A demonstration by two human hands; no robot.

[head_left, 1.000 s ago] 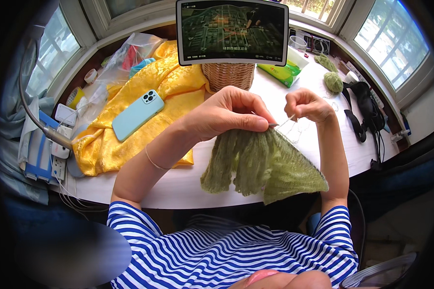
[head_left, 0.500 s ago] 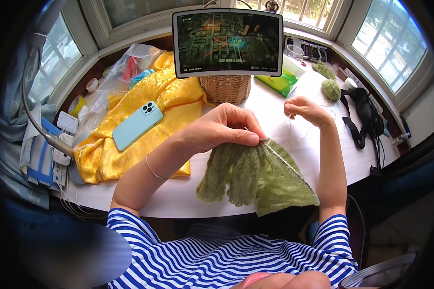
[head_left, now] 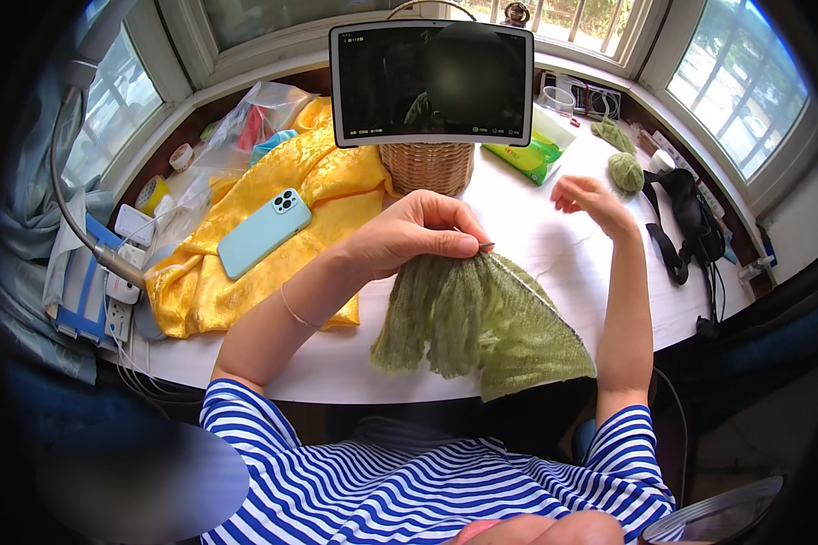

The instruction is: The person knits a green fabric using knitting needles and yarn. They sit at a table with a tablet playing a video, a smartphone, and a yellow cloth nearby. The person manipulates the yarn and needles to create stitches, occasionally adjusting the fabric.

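My left hand [head_left: 436, 227] pinches the top edge of a soft green knitted piece [head_left: 527, 341], with the dark tip of a knitting needle [head_left: 487, 244] poking out past the thumb. The knitting hangs in folds over the table's near edge. A pale line runs along its slanting right edge. Off to the right, my right hand [head_left: 595, 204] is raised above the table, its fingers loosely bent and apart, with nothing visible in them. Faint thin thread shows between the right hand and the knitting, too fine to follow.
A tablet [head_left: 373, 91] leans on a wicker basket [head_left: 427, 168]. Yellow satin cloth [head_left: 186, 300] lies at left under a light-blue phone [head_left: 264, 233]. A green packet [head_left: 532, 159], a green yarn ball [head_left: 625, 173] and black straps [head_left: 695, 213] lie at right. A lamp's gooseneck [head_left: 59, 204] curves in from the left.
My right hand's fingers have loosened from a closed pinch, and the hand has shifted slightly right. My left hand has moved a little left and up with the knitting. The tablet picture has changed.
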